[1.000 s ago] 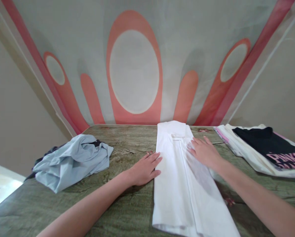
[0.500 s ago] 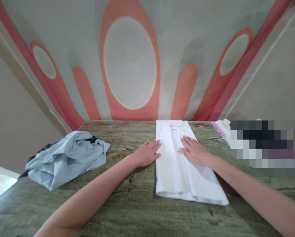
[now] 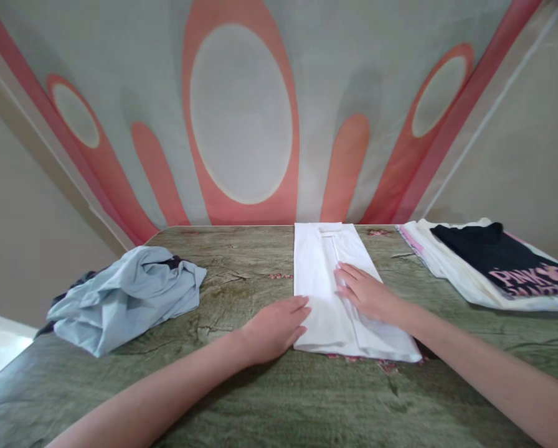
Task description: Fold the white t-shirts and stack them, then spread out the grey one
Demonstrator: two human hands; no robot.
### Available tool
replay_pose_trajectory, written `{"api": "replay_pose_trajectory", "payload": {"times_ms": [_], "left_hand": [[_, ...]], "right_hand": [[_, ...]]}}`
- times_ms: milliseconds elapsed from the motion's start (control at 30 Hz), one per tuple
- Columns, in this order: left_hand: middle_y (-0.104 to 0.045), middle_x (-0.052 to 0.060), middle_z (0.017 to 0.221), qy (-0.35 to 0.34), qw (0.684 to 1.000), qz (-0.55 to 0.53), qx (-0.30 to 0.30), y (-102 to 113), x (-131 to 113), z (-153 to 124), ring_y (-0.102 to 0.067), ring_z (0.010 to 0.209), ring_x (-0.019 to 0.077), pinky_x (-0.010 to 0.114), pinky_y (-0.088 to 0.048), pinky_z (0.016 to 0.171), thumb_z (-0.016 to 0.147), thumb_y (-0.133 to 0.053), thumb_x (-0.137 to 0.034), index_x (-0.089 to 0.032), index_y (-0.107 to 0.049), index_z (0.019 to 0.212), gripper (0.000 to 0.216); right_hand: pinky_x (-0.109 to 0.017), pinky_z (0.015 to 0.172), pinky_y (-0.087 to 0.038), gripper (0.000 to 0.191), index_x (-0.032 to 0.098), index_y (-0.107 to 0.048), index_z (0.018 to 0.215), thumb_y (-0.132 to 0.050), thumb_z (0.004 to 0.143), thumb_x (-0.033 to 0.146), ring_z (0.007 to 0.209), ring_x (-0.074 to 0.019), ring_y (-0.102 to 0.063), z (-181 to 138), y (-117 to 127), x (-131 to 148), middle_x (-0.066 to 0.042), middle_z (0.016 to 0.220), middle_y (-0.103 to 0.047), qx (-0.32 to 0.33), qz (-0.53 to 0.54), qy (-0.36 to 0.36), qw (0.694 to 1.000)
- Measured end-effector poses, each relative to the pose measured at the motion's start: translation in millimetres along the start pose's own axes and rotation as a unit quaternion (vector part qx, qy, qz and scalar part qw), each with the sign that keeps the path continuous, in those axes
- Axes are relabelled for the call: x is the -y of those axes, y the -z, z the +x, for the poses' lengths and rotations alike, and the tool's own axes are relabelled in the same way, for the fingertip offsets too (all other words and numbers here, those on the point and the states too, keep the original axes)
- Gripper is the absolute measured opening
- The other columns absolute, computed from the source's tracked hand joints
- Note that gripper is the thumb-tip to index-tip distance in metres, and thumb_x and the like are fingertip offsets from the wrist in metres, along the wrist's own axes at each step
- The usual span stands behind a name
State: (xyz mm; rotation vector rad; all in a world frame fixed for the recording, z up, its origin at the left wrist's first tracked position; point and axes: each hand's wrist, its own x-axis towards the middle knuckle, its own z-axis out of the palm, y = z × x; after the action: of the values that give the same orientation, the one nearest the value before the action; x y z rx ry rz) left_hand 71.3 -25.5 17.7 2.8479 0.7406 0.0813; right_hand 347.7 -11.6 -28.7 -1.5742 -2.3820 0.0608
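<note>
A white garment point(image 3: 323, 267), folded into a long narrow strip, lies lengthwise on the green marbled table point(image 3: 260, 398). My right hand point(image 3: 367, 294) rests flat on its near half with the fingers stretched out. Flat on the table at the strip's near left corner is my left hand point(image 3: 275, 327), its fingertips touching the cloth's edge. Neither hand holds anything.
A crumpled light blue garment point(image 3: 124, 297) lies in a heap at the left over something dark. At the right stands a stack of folded clothes point(image 3: 498, 267) with a black printed shirt on top. A wall hanging with red ovals point(image 3: 241, 118) rises behind the table.
Both hands have slid toward me along the white strip; the left one went from its middle left edge to its near left corner. The view has tilted so the strip appears shorter.
</note>
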Motion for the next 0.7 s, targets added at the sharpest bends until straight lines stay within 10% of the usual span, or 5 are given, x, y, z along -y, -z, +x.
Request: {"api": "replay_pose_trajectory", "payload": {"times_ms": [700], "left_hand": [[-0.052,0.004,0.094,0.065,0.995,-0.008,-0.071,-7.1,-24.8,-21.1,-0.052,0.083,0.0168,0.027,-0.044,0.074,0.082,-0.047,-0.024,-0.02,-0.051,0.099,0.018]], "right_hand": [[-0.042,0.105,-0.032,0.042,0.02,-0.044,0.128,-0.036,0.089,0.034,0.124,-0.0219,-0.037,-31.4,0.7,36.1,-0.008,0.134,-0.043,-0.028,0.121,0.031,0.992]]}}
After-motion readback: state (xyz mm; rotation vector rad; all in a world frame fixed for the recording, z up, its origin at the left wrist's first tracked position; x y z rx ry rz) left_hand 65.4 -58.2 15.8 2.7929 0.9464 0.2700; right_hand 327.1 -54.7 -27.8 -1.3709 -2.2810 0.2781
